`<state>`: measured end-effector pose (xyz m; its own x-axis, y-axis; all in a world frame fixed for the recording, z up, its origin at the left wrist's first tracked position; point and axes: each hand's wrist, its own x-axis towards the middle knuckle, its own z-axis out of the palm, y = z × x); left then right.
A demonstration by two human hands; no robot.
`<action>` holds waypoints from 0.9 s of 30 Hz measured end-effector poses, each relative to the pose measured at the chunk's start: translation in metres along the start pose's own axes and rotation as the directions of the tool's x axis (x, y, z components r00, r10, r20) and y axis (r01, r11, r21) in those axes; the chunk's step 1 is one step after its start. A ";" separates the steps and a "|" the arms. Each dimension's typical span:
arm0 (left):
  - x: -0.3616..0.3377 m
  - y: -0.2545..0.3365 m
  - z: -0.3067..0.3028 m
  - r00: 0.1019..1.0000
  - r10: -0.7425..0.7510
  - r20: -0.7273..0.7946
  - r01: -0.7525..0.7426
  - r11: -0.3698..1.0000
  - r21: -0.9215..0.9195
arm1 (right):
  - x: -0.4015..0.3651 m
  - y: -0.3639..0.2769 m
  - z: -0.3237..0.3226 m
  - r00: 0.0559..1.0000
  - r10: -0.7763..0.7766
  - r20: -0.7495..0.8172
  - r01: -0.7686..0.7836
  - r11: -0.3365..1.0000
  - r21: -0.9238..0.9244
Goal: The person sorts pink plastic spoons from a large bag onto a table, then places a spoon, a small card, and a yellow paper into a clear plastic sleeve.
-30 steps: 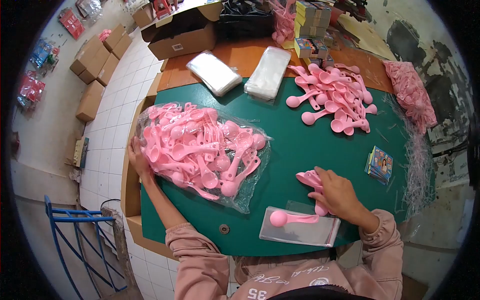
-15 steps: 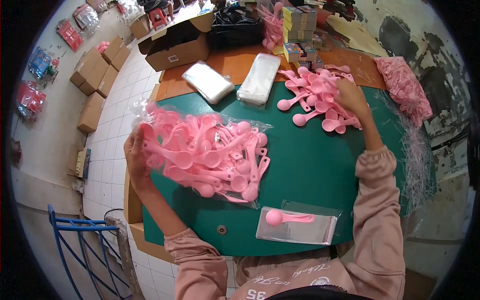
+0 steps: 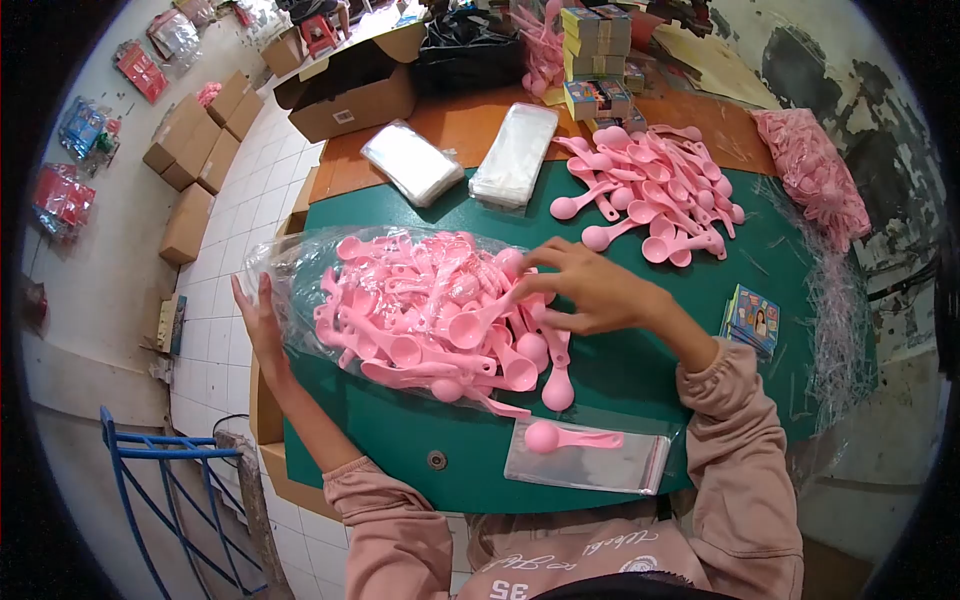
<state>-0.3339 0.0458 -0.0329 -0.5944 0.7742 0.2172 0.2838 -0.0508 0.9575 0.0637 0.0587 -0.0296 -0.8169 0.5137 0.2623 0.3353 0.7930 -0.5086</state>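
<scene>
A clear plastic bag of pink measuring spoons (image 3: 420, 320) lies on the green table. At its left edge my left hand (image 3: 262, 322) stands with fingers apart, against the loose film. My right hand (image 3: 590, 288) is over the bag's right end, its fingers spread and curved at the spoons there. Loose pink spoons form a pile (image 3: 660, 190) behind my right hand. Near the front edge, one pink spoon (image 3: 570, 438) rests on a stack of clear sleeves (image 3: 585, 470). A small stack of printed cards (image 3: 752, 318) lies beside my right sleeve.
Two stacks of clear bags (image 3: 415, 165) (image 3: 515, 158) lie at the back, near an open cardboard box (image 3: 355, 100). Banded card stacks (image 3: 597, 60) stand behind the spoon pile. A pink-filled bag (image 3: 815, 175) sits at the right edge. A blue metal frame (image 3: 170, 448) stands at lower left.
My right hand has moved from the spoon pile to the bag, uncovering the small card stack. My left hand has opened and let go of the bag, which now lies flatter with spoons farther right.
</scene>
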 end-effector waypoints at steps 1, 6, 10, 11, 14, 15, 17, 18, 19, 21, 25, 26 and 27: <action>-0.004 0.001 0.000 0.998 0.064 -0.001 -0.063 0.987 0.151 | 0.004 0.002 0.009 0.999 0.013 -0.030 -0.014 0.999 -0.033; -0.055 -0.035 0.034 0.900 0.404 0.162 -0.432 0.780 0.453 | 0.001 -0.006 0.031 0.996 0.072 -0.053 -0.079 0.984 -0.161; -0.038 -0.056 0.035 0.999 -0.027 0.046 -0.017 0.655 0.755 | -0.018 -0.018 0.044 0.987 0.143 -0.079 -0.150 0.984 -0.093; -0.034 -0.061 0.035 1.000 -0.008 0.020 -0.010 0.670 0.742 | -0.024 -0.021 0.043 0.987 0.139 -0.075 -0.146 0.984 -0.099; -0.039 -0.055 0.048 0.996 0.003 -0.093 0.068 0.655 0.753 | -0.038 -0.025 0.041 0.986 0.122 -0.115 -0.134 0.986 -0.100; -0.044 -0.045 0.054 0.986 -0.028 -0.167 0.152 0.583 0.798 | -0.042 -0.026 0.036 0.986 0.122 -0.117 -0.134 0.986 -0.103; -0.031 -0.064 0.047 0.992 0.040 -0.119 0.064 0.655 0.753 | -0.050 -0.029 0.023 0.971 0.224 -0.079 -0.210 0.965 0.159; -0.027 -0.068 0.044 0.991 0.110 -0.073 -0.028 0.710 0.704 | -0.054 -0.024 0.016 0.979 0.190 -0.068 -0.175 0.967 0.188; -0.024 -0.073 0.043 0.992 0.110 -0.067 -0.031 0.712 0.702 | -0.057 -0.021 0.005 0.978 0.196 -0.070 -0.180 0.966 0.186; -0.019 -0.064 0.045 0.987 0.140 -0.082 -0.070 0.821 0.566 | -0.061 -0.014 -0.016 0.959 0.215 0.186 -0.264 0.918 0.297; -0.013 -0.069 0.048 0.989 0.135 -0.067 -0.075 0.829 0.554 | -0.068 0.003 -0.028 0.976 0.172 0.131 -0.207 0.919 0.335; -0.013 -0.070 0.048 0.989 0.134 -0.067 -0.074 0.827 0.557 | -0.066 -0.001 -0.036 0.931 0.293 0.217 -0.355 0.866 0.353; -0.014 -0.071 0.048 0.989 0.136 -0.054 -0.082 0.820 0.567 | -0.065 0.002 -0.035 0.930 0.293 0.220 -0.356 0.863 0.357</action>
<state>-0.3096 0.0686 -0.1125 -0.5900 0.7250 0.3554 0.7076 0.2523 0.6600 0.1342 0.0380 -0.0191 -0.7650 0.6384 -0.0853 0.4129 0.3845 -0.8257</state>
